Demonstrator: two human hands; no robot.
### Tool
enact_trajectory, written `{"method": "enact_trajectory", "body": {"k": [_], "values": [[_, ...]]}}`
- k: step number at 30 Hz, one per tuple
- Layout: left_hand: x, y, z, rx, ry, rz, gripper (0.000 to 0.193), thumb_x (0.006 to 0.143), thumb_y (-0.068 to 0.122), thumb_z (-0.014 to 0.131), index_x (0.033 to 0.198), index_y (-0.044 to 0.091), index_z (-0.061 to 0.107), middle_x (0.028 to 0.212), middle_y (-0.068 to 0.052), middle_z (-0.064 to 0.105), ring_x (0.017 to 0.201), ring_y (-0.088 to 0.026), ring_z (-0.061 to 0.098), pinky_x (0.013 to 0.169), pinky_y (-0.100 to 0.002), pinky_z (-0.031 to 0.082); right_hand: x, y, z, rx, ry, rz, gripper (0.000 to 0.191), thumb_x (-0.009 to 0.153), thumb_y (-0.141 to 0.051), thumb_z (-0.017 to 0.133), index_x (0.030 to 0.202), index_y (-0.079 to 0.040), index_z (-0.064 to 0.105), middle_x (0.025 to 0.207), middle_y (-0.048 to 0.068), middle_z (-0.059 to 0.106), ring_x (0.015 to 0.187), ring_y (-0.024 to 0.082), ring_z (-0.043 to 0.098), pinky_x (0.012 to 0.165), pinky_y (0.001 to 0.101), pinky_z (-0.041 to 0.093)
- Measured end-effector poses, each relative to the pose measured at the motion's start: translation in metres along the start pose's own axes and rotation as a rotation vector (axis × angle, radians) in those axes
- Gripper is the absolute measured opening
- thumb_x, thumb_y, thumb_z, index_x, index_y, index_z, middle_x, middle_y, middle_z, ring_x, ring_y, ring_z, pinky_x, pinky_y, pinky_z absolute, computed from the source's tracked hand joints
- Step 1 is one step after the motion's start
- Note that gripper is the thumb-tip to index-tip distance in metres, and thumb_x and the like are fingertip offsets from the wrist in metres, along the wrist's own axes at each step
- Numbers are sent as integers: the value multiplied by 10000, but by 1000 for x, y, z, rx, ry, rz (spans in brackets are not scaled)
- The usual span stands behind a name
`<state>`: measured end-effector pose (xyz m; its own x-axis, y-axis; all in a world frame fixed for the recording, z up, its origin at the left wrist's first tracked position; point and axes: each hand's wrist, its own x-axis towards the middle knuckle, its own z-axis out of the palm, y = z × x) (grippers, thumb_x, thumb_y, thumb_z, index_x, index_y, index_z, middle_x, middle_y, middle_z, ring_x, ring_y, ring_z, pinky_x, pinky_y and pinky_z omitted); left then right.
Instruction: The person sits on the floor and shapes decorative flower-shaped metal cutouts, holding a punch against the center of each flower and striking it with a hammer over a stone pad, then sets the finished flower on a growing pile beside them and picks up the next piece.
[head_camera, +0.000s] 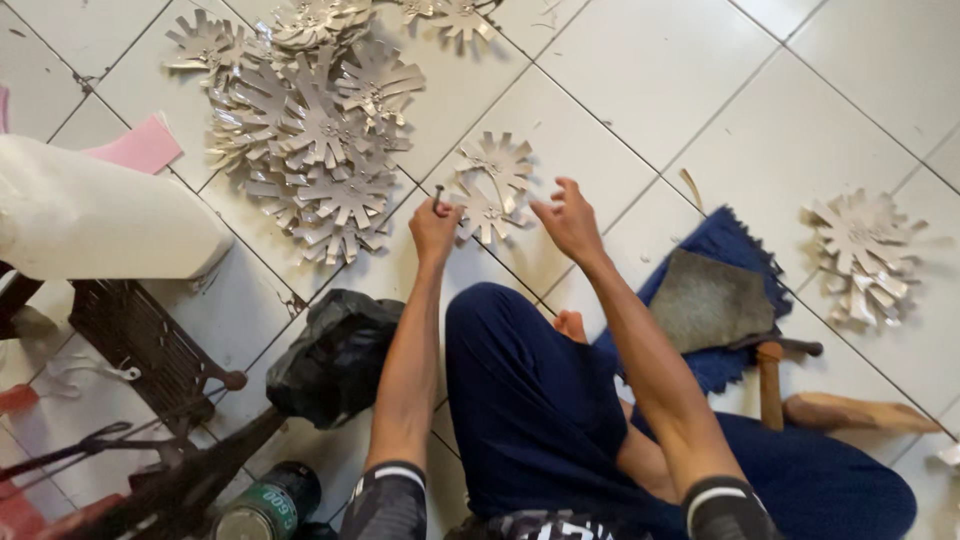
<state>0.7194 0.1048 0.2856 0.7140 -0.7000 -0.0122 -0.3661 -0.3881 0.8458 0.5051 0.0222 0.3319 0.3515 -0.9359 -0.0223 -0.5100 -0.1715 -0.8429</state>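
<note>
Head view: left hand (435, 228) fingers pinch a small dark pin-like piece; right hand (568, 218) fingers spread open. Grey flower-shaped cutouts (490, 187) lie on the floor between and just beyond both hands' fingertips. Judged step: picking up a cutout; right fingers must close on it.

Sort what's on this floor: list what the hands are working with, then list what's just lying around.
In hand:
- left hand, pinching a small dark piece, too small to identify
- right hand, fingers spread
- star-shaped metal cutouts by both hands
- big pile of cutouts
- small pile of cutouts

Lying about:
- black plastic bag
- hammer
- blue cloth
- pink sheet
- green can
</note>
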Motion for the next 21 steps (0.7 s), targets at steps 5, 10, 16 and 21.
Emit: {"method": "enact_trajectory", "body": {"k": [5,10,16,21], "values": [[20,-5,-7,-66,-9,-26,178,793,161,832,807,38,703,650,-74,668,604,-208,659,608,-358,529,73,-39,52,-100,49,173,437,912,-371,777,1193,-50,683,934,112,760,832,239,732,771,377,571],[15,-26,-7,-36,76,137,155,850,111,777,806,29,654,667,-92,607,606,-227,597,596,-380,491,79,-36,45,26,171,157,251,979,-281,690,1063,-61,777,867,80,778,773,160,729,753,349,586],[-9,-25,-7,76,-23,126,254,905,54,713,740,24,521,697,-98,603,655,-225,614,615,-378,499,-16,40,-86,422,351,141,190,1011,-163,646,1160,-47,650,1016,20,675,911,104,707,677,292,657],[-54,49,27,-589,-445,-30,238,927,56,667,771,70,488,766,-7,640,729,-111,711,683,-306,662,-167,120,-213,627,609,319,213,1000,-101,661,1204,-60,708,1035,25,682,915,109,697,754,302,620]]}}
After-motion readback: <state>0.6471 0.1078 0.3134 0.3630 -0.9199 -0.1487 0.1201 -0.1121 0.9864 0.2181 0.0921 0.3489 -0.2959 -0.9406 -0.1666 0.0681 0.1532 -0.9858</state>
